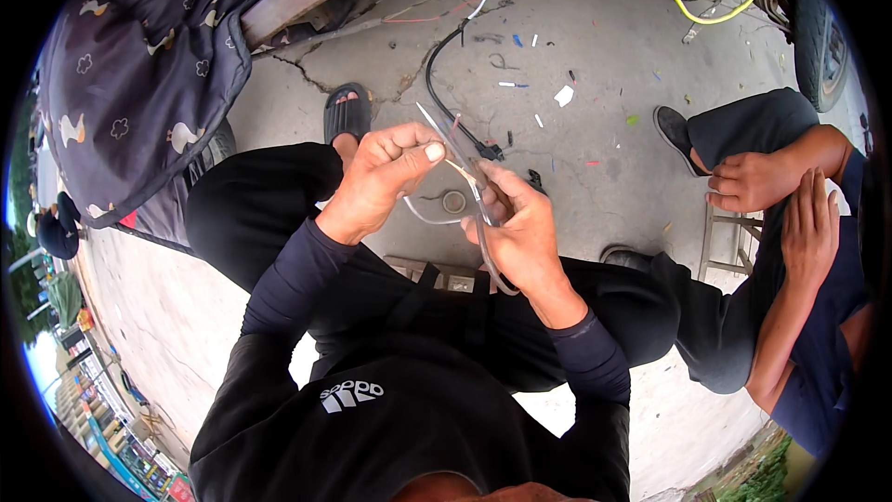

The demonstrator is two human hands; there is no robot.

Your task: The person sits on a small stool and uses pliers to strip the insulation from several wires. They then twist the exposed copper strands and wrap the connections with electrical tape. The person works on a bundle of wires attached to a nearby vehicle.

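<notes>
My left hand (376,177) is closed, thumb and forefinger pinching a thin pale wire (457,167) in front of my chest. My right hand (516,237) grips a grey cable (485,232), which loops down below it, close to the wire in my left fingers. A slim pointed piece rises between my hands; I cannot tell what it is. Behind them a black cable (434,84) with white and red ends runs over the concrete floor. A small round roll (453,202) lies below my hands on the floor.
A co-worker's hands (804,232) and bent legs are at my right, beside a wooden stool (729,242). A patterned cover (139,84) drapes at left. A tyre (818,56) and yellow cables (706,14) are at upper right. Small scraps (564,95) dot the floor.
</notes>
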